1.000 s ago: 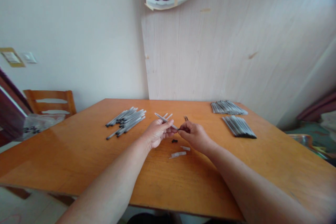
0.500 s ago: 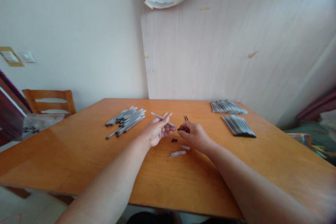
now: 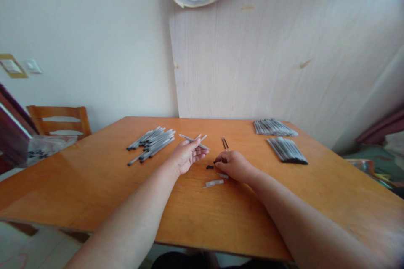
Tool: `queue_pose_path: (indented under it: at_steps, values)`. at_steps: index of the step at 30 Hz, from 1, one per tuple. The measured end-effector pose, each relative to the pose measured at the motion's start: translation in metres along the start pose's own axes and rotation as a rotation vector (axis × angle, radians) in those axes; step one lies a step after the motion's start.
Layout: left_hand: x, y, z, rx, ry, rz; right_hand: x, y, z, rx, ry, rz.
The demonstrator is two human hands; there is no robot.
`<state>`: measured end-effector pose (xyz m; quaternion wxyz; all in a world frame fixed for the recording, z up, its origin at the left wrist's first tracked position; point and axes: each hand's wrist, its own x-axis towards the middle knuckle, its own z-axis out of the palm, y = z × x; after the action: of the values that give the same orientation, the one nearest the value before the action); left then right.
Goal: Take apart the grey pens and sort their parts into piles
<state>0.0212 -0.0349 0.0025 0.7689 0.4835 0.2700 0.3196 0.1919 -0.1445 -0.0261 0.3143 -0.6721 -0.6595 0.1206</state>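
A wide orange table (image 3: 94,193) fills the view, set against a pale wall with a wooden chair (image 3: 58,117) at the far left. On the far left of the table lies a loose heap of grey pens (image 3: 151,143); at the far right two neat bundles (image 3: 285,149) lie side by side, near each other and well apart from the heap.

The left hand (image 3: 186,155) is raised just above the table, fingers curled around a few grey barrels (image 3: 192,139) that fan out from its grip. The right hand (image 3: 232,164) rests low on the table, thumb and forefinger pinched on a small black cap (image 3: 216,161). Just left of it a second black cap (image 3: 208,167) lies loose on the wood. Near the wrist lie two short clear pieces (image 3: 214,183), and beyond the knuckles a thin pair of refills (image 3: 224,143).

The step in hand looks like pen assembly, with the small black part being gathered to go onto a barrel. The next move would call for bringing the two hands together and lining the tiny cap up squarely with a barrel end; the part is small enough that a loose pinch could drop it.
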Motion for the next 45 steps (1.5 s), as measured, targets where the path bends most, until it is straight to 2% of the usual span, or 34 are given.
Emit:
queue_pose_path:
  at_steps: [8, 16, 20, 26, 35, 40, 45]
  values:
    - [0.002, -0.002, -0.002, 0.020, -0.005, -0.006, -0.001, -0.004, -0.003, -0.029, -0.062, 0.055]
    - [0.001, -0.002, -0.001, 0.030, -0.008, -0.005, -0.001, -0.006, -0.006, -0.054, -0.084, 0.034]
    - [-0.001, -0.001, 0.001, 0.043, -0.018, -0.015, 0.000, -0.007, -0.006, -0.021, -0.008, -0.018]
    - [-0.003, -0.001, 0.003, 0.063, -0.046, -0.031, 0.000, -0.013, -0.006, 0.087, 0.167, 0.025]
    - [-0.005, -0.002, 0.006, 0.101, -0.117, -0.041, -0.002, -0.020, -0.005, 0.176, 0.191, 0.013]
    - [-0.003, -0.001, 0.003, 0.090, -0.076, -0.007, -0.001, -0.018, -0.008, 0.121, 0.199, 0.018]
    - [0.005, 0.007, -0.013, 0.020, 0.050, 0.089, -0.001, -0.015, -0.013, 0.086, 0.215, 0.012]
